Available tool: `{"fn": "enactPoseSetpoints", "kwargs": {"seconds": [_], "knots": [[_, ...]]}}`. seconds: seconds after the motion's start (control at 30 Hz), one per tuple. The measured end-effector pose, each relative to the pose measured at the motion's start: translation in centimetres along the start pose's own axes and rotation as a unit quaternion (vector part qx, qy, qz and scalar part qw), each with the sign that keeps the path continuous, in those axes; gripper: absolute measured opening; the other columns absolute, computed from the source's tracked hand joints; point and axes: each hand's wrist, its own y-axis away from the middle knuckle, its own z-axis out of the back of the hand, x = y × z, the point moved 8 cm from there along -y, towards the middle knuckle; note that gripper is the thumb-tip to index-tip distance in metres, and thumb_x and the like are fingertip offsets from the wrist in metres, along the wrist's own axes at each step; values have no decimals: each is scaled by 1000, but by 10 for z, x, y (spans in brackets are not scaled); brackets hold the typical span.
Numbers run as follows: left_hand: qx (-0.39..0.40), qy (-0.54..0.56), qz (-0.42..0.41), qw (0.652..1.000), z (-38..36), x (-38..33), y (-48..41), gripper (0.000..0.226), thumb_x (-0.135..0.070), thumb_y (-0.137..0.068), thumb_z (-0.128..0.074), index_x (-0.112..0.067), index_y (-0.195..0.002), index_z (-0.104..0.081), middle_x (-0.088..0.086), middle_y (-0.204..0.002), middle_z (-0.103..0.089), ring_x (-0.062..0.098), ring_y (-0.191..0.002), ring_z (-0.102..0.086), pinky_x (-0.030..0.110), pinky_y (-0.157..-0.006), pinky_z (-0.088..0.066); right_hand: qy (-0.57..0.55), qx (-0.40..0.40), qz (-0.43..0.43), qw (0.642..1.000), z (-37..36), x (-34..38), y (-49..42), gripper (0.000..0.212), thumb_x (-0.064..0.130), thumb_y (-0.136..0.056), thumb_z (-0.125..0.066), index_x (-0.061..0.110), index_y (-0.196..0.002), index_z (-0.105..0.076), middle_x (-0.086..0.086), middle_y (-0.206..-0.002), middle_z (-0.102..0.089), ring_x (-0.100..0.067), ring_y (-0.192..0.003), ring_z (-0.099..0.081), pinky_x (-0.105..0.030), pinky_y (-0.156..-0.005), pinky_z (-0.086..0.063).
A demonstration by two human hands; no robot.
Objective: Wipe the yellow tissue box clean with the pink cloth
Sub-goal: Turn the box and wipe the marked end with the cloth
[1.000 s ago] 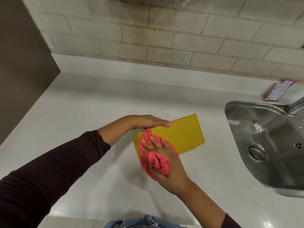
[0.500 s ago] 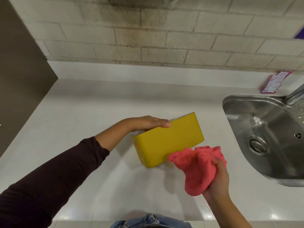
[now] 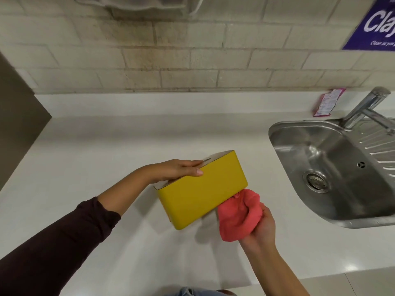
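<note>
The yellow tissue box (image 3: 201, 193) is tilted up off the white counter, its broad yellow side facing me. My left hand (image 3: 181, 169) grips its upper long edge, thumb on the near face and fingers over the top. My right hand (image 3: 261, 226) holds the bunched pink cloth (image 3: 239, 214). The cloth presses against the box's lower right corner and partly tucks under that end. The underside of the box is hidden.
A steel sink (image 3: 333, 167) with a tap (image 3: 363, 107) lies to the right. A pink sachet (image 3: 327, 101) leans on the ledge behind it. A brick wall runs along the back, with a dark panel (image 3: 19, 116) at left and a purple sign (image 3: 374, 22) at upper right.
The cloth swept off the box's left front to the right, away from the box, then came back to its lower right corner. The left hand has tipped the box further up.
</note>
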Motion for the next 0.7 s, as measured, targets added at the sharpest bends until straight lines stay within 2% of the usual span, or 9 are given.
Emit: {"fn": "enactPoseSetpoints", "kwargs": {"seconds": [0.1,0.17,0.3,0.37,0.47,0.53,0.6,0.7], "knots": [[25,26,-28,999,-1,-5,13,41,-46,-81,-60,-55,-119,-47,-11,-137,-53,11,-122,-53,26,-101,-43,-8,-5,9,1000,-4,2,6,40,28,-99,-29,11,-96,-65,-7,-85,-77,-24,-94,-60,-39,-76,-45],[42,30,-47,998,0,-9,25,42,-36,-81,-65,-57,-113,-49,-20,-130,-54,4,-122,-51,15,-93,-45,-8,1,12,1000,-11,6,11,40,28,-98,-30,12,-91,-65,-4,-77,-77,-22,-92,-59,-38,-75,-45],[44,40,-90,994,8,-11,41,71,-20,-73,-68,-40,-133,-37,-14,-145,-40,4,-135,-36,26,-110,-35,53,14,5,998,-25,7,24,39,29,-95,-32,8,-91,-65,-7,-79,-75,-24,-90,-59,-37,-77,-43],[53,56,-105,991,8,-15,53,76,-15,-70,-66,-44,-133,-33,-19,-145,-38,-1,-134,-35,21,-108,-35,72,31,17,997,-32,6,32,31,26,-91,-37,9,-95,-62,-8,-87,-70,-24,-89,-62,-39,-80,-43],[31,78,-122,989,10,-24,66,75,-17,-70,-65,-43,-132,-34,-19,-143,-41,-1,-133,-37,21,-105,-38,75,71,45,994,-42,4,41,21,25,-78,-51,13,-89,-65,-2,-77,-73,-15,-74,-72,-38,-79,-44],[8,114,-136,984,10,-32,74,65,-34,-67,-69,-43,-127,-45,-18,-137,-52,0,-127,-47,18,-99,-43,80,84,47,992,-44,0,44,20,23,-85,-47,13,-86,-65,-1,-72,-73,-13,-69,-72,-38,-75,-44],[-45,161,-151,974,10,-43,79,44,-52,-65,-63,-48,-108,-61,-16,-122,-64,-3,-111,-58,10,-86,-47,72,97,34,992,-44,-7,45,28,21,-93,-36,13,-85,-62,-3,-74,-69,-14,-71,-71,-37,-73,-46],[-235,152,-165,946,21,-46,81,33,-64,-62,-53,-42,-83,-64,-12,-103,-65,-9,-94,-58,7,-80,-44,59,140,4,988,-51,-19,51,46,20,-95,-28,16,-75,-69,-3,-73,-70,-14,-76,-71,-30,-67,-56]]}}
